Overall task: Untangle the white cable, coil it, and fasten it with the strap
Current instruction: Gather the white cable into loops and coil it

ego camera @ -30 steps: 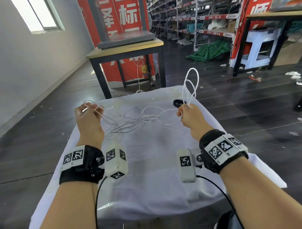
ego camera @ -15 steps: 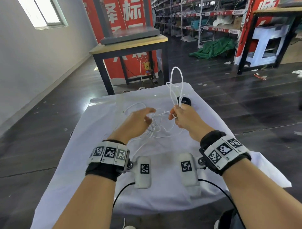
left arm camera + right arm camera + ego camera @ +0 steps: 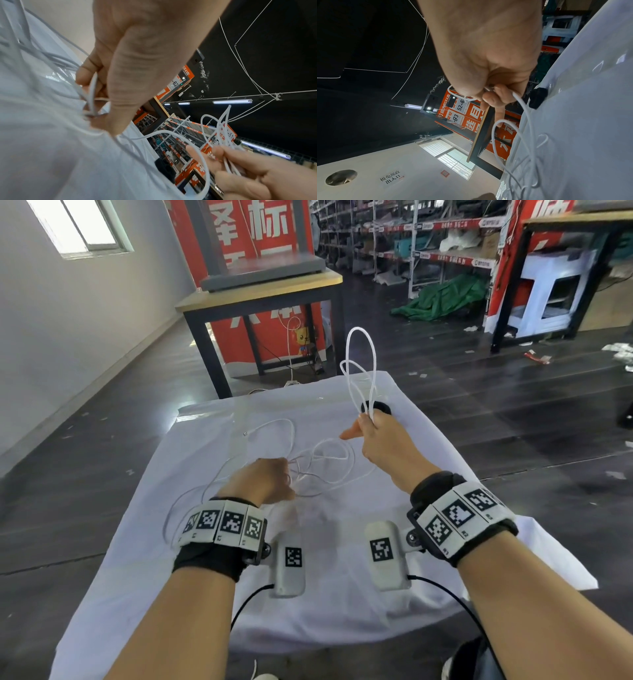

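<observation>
A thin white cable (image 3: 322,460) lies in loose tangled loops on the white cloth-covered table (image 3: 342,577). My right hand (image 3: 371,429) grips a bunch of gathered loops (image 3: 359,364) that stand up above the fist; the same bunch (image 3: 458,96) pokes out of the fist in the right wrist view. My left hand (image 3: 270,479) pinches strands of the cable (image 3: 93,92) low over the cloth, left of the right hand. One cable plug (image 3: 245,434) rests on the cloth at the far left. The black strap (image 3: 382,407) lies just beyond my right hand, partly hidden by it.
A wooden table with black legs (image 3: 260,292) stands beyond the cloth table, in front of red banners. Shelving racks and a green tarp (image 3: 445,296) fill the back right. Dark floor surrounds the table on all sides.
My left hand has drawn back toward me, pulling strands out of the tangle. My right hand has lifted and moved slightly away with its loops.
</observation>
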`<state>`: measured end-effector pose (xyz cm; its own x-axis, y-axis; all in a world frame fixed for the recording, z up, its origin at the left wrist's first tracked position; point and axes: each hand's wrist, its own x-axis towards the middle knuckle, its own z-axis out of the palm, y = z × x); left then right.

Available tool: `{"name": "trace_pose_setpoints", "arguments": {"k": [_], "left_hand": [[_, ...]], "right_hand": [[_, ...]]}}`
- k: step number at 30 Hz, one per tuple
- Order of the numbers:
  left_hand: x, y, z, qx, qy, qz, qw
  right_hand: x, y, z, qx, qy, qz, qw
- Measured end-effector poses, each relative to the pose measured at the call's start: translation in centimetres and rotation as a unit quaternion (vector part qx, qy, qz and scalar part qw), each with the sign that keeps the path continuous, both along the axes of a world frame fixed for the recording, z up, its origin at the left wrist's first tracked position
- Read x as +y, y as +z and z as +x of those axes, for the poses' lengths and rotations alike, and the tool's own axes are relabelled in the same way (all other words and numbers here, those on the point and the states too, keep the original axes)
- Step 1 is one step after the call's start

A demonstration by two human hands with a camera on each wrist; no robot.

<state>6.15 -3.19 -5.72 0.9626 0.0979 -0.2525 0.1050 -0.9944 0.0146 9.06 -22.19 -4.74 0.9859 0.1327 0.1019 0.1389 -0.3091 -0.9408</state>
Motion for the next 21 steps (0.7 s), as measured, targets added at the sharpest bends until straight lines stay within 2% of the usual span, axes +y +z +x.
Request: {"name": "trace_pose_setpoints", "arguments": {"k": [2, 3, 4, 5, 6, 8, 10, 12, 13, 14, 15, 16, 17, 19, 21], "left_hand": [[0.6, 0.3, 0.1, -0.079, 0.034, -0.024, 0.996], [0.9, 0.6, 0.2, -0.126, 0.055, -0.077, 0.988], [1.3, 0.9, 0.3, -0.170, 0.083, -0.163, 0.968], [1.5, 1.4, 0.3, -0.206, 0.119, -0.272, 0.932], [1.6, 1.9, 0.2, -0.239, 0.154, -0.377, 0.882], [2.0, 2.9, 0.0, -0.278, 0.203, -0.551, 0.760], [3.0, 3.5, -0.1, -0.287, 0.236, -0.703, 0.607], [4.6, 3.3, 0.0, -0.286, 0.274, -0.795, 0.460], [5.3, 3.1, 0.1, -0.284, 0.302, -0.814, 0.407], [5.6, 2.9, 0.1, -0.291, 0.332, -0.819, 0.368], [5.8, 2.6, 0.1, -0.300, 0.352, -0.818, 0.342], [5.8, 2.4, 0.1, -0.317, 0.362, -0.812, 0.332], [5.6, 2.3, 0.2, -0.331, 0.363, -0.805, 0.334], [5.3, 2.2, 0.0, -0.359, 0.358, -0.784, 0.357], [5.3, 2.1, -0.1, -0.396, 0.346, -0.748, 0.406]], "right_hand": [[-0.1, -0.1, 0.0, -0.002, 0.001, -0.006, 1.000], [-0.1, -0.2, 0.1, -0.003, 0.001, -0.010, 1.000], [-0.2, -0.3, 0.2, -0.003, -0.001, -0.016, 1.000], [-0.3, -0.3, 0.2, -0.003, -0.006, -0.029, 1.000], [-0.3, -0.2, 0.3, -0.003, -0.013, -0.047, 0.999], [-0.5, -0.1, 0.3, 0.000, -0.027, -0.081, 0.996], [-0.7, 0.1, 0.2, 0.007, -0.031, -0.090, 0.995], [-0.7, 0.3, 0.1, 0.019, -0.020, -0.095, 0.995], [-0.7, 0.4, 0.0, 0.037, -0.008, -0.106, 0.994], [-0.6, 0.5, -0.1, 0.060, 0.010, -0.122, 0.991], [-0.5, 0.6, -0.3, 0.091, 0.033, -0.140, 0.985], [-0.4, 0.7, -0.5, 0.127, 0.061, -0.154, 0.978], [-0.3, 0.6, -0.7, 0.164, 0.092, -0.157, 0.970], [0.0, 0.4, -1.1, 0.204, 0.143, -0.149, 0.957], [0.1, 0.5, -1.1, 0.193, 0.147, -0.158, 0.957]]}}
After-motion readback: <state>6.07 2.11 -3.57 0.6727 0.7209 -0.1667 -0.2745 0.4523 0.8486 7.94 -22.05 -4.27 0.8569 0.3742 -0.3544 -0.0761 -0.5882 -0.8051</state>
